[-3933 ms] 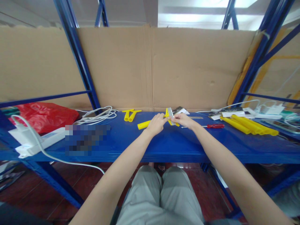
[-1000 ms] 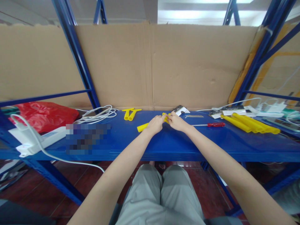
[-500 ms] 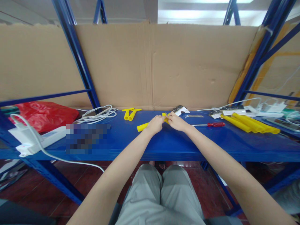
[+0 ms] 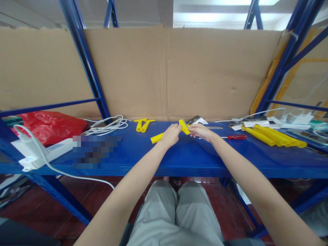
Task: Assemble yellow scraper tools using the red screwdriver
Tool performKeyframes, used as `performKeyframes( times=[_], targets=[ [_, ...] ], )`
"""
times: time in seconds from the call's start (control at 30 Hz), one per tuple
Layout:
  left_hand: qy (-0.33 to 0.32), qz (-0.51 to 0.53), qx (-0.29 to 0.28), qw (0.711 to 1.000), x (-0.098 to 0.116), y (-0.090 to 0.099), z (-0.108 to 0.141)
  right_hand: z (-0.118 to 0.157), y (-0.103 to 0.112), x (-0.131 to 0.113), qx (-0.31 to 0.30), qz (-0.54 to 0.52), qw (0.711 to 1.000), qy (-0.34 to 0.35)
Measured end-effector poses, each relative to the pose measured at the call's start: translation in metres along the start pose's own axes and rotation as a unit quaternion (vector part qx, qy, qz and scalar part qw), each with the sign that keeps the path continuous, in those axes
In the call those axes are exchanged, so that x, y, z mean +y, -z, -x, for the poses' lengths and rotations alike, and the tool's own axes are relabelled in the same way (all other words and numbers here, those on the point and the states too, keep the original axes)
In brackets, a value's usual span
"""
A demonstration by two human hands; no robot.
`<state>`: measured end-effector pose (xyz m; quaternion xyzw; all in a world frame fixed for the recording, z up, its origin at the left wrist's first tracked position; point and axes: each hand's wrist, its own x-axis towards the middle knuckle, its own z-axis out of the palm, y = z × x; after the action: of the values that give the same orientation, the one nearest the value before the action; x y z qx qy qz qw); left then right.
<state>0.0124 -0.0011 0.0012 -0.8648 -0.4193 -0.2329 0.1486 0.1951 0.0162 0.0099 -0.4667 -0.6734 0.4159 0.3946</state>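
Centrally, my left hand (image 4: 171, 134) wrapped round yellow T-shaped plastic tool (image 4: 183, 126) over blue metal shelf (image 4: 194, 153); my right hand (image 4: 202, 132), fingers bent, at tool's head, grip unclear. Far left: crumpled red plastic bag (image 4: 52, 126), contents hidden.

Left hand (image 4: 171, 135) around a yellow T-shaped tool (image 4: 183, 126), right hand (image 4: 202, 132) at its head, seemingly touching, red-handled screwdriver (image 4: 236, 137) nearby.

Cardboard panels (image 4: 128, 68) behind a blue metal bench (image 4: 194, 157)

A vertical crease runs down the central cardboard. Blue uprights (image 4: 87, 58) stand at either side, with thin crossbars (image 4: 51, 106) reaching outward. Above the ragged top edge, bright white light (image 4: 220, 17) shows beside a greyish ceiling (image 4: 138, 13). Below lies a dark red tiled floor (image 4: 87, 193).
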Motion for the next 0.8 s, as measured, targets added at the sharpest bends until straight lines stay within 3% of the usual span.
performKeyframes(
  times=[0.1, 0.2, 0.53, 0.8],
  targets=[
    [-0.006, 0.012, 0.013, 1.000, -0.0001, 0.0010, 0.0003, 0.0073, 0.0002, -0.0043, -0.017, -0.089, 0.996, -0.022],
    [-0.011, 0.012, 0.016, 1.000, -0.0004, 0.0008, 0.0010, 0.0077, 0.0002, -0.0040, -0.022, -0.112, 0.993, -0.030],
    [-0.023, -0.015, -0.006, 1.000, 0.0010, 0.0034, 0.0029, 0.0040, -0.0010, 0.0017, -0.026, -0.046, 0.999, 0.002],
    [-0.001, -0.040, -0.055, 0.998, 0.0035, 0.0042, 0.0035, 0.0041, 0.0004, 0.0040, -0.033, 0.002, 0.999, 0.021]
  ],
)
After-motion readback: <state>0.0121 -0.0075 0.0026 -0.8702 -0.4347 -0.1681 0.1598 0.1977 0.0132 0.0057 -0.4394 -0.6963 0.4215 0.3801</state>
